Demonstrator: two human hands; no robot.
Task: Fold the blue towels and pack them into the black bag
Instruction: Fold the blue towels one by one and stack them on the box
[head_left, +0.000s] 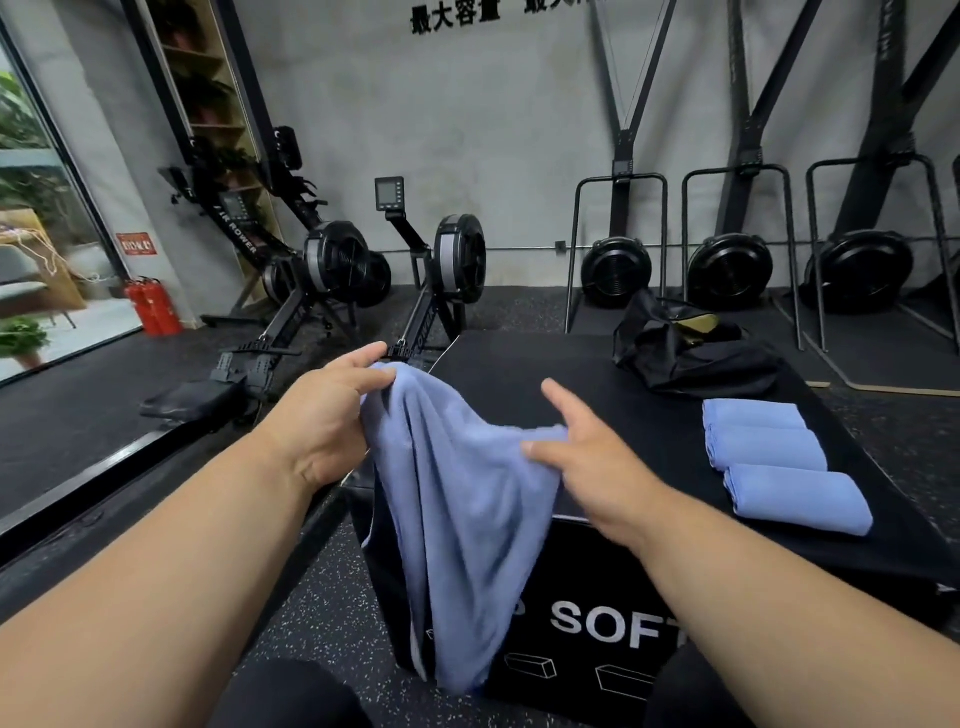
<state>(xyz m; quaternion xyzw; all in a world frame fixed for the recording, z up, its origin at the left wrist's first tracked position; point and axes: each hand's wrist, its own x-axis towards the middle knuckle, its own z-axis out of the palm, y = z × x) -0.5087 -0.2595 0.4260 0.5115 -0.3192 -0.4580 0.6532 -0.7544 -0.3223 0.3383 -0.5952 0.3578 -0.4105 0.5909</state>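
An unfolded blue towel (462, 519) hangs in the air in front of a black soft box (519, 384), its lower end dangling past the box's front. My left hand (327, 415) pinches the towel's top left corner. My right hand (592, 457) pinches the upper edge further right, index finger sticking out. Three folded blue towels (779, 462) lie in a row on the right side of the box top. The black bag (685, 348) sits crumpled and open at the box's far right corner, a yellowish lining showing inside.
Rowing machines (332, 270) stand on the floor to the left and behind the box. Fan machines on metal frames (727, 270) line the back wall. Two red fire extinguishers (153, 306) stand by the glass door at left.
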